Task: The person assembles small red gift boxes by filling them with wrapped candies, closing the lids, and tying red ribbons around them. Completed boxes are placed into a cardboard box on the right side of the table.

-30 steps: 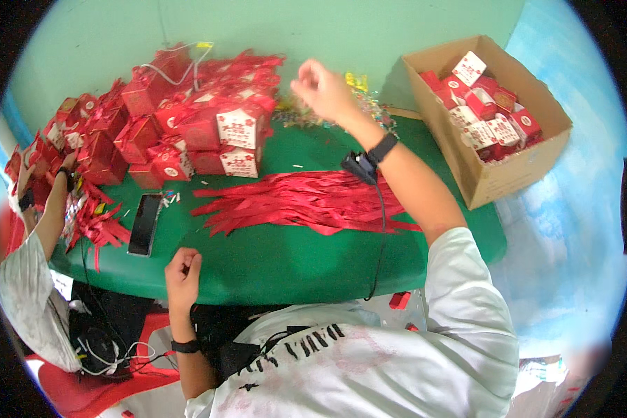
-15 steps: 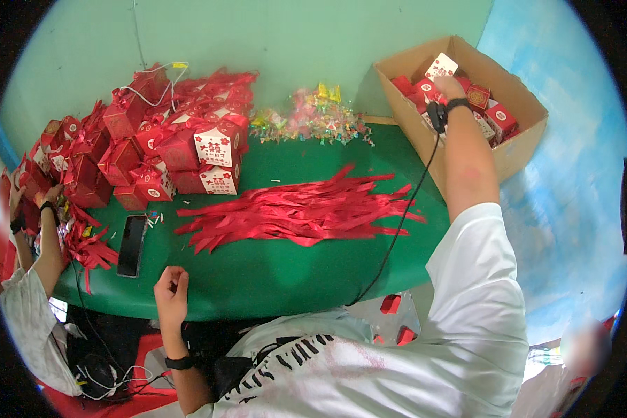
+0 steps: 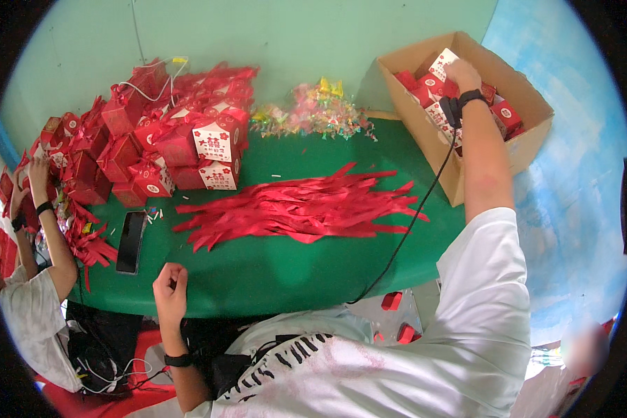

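My left hand (image 3: 171,287) hovers by the table's front edge, near a dark phone (image 3: 130,241). Its fingers are curled in, with nothing seen in them. Stretched far out to the right, my right hand (image 3: 461,72) is inside a brown cardboard carton (image 3: 529,157). It touches or nearly touches a small gift box (image 3: 442,63) with a white printed face. The fingertips are hidden, so a grip cannot be made out. More red-and-white gift boxes (image 3: 506,111) fill the carton around it. Red ribbons (image 3: 303,209) lie spread in front of me.
Red gift boxes (image 3: 122,157) with ribbons are stacked at the left. Wrapped candies (image 3: 320,111) form a heap against the green wall. A person beside me works at the left, hands (image 3: 31,184) among boxes. A black cable (image 3: 400,233) runs from my right wrist across the green table (image 3: 258,279).
My right hand has moved slightly farther into the carton, up to the white-faced gift box. My left hand stays almost still. The other person's hands have shifted up among their boxes.
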Demonstrator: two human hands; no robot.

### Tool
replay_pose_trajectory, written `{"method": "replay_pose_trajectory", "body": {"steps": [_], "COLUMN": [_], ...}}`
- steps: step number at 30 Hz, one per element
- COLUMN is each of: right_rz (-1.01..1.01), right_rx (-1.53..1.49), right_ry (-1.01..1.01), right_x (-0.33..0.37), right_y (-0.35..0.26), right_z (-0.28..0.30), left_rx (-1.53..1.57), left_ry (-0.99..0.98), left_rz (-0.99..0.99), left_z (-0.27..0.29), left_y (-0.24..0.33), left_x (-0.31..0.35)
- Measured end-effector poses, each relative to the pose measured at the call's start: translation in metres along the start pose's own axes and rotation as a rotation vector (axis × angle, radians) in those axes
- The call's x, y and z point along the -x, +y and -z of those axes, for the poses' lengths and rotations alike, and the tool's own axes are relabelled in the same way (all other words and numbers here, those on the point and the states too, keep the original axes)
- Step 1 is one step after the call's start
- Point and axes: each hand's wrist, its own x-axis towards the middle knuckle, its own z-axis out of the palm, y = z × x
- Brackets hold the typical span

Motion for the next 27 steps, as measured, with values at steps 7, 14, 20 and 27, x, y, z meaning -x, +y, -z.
{"method": "replay_pose_trajectory", "body": {"steps": [7,14,20,27], "right_rz": [0.456,0.768,1.405,1.584], "right_rx": [-0.160,-1.028,-0.882,-0.993], "right_ry": [0.558,0.269,0.044,-0.118], "right_x": [0.034,0.237,0.381,0.464], "right_y": [-0.047,-0.151,-0.201,-0.214], "right_z": [0.080,0.087,0.040,0.004], "left_rx": [0.004,0.009,0.048,-0.177], "left_ry": [-0.007,-0.038,-0.067,0.026], "left_rz": [-0.030,0.063,0.019,-0.476], "left_z": [-0.018,-0.016,-0.009,-0.007], "left_y": [0.005,0.015,0.022,0.132], "left_x": [-0.010,-0.010,-0.010,-0.011]}}
